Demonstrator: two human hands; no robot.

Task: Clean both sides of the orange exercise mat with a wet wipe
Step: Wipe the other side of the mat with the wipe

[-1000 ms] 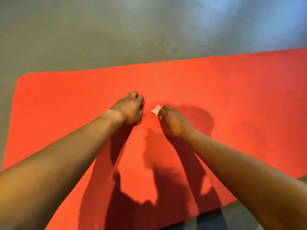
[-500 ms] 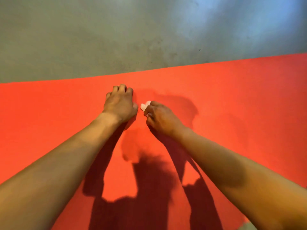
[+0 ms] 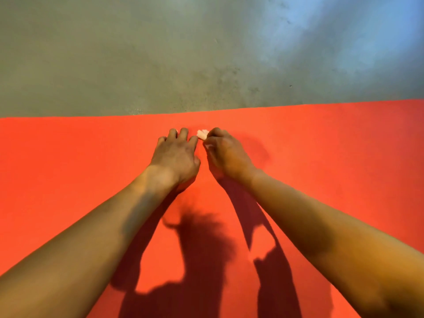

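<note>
The floor [image 3: 160, 53] is grey concrete, with a bluish patch of light at the upper right. The orange exercise mat [image 3: 80, 157] lies flat on it and fills the lower part of the head view, its far edge running across the middle. Both bare arms reach forward over the mat. The left hand [image 3: 175, 154] rests palm down near the far edge, its fingers spread and, it seems, holding nothing. Just beside it, the right hand [image 3: 226, 154] pinches a small crumpled wet wipe [image 3: 202, 134] in curled fingers, against the mat. Dark shadows of the arms fall on the mat.
</note>
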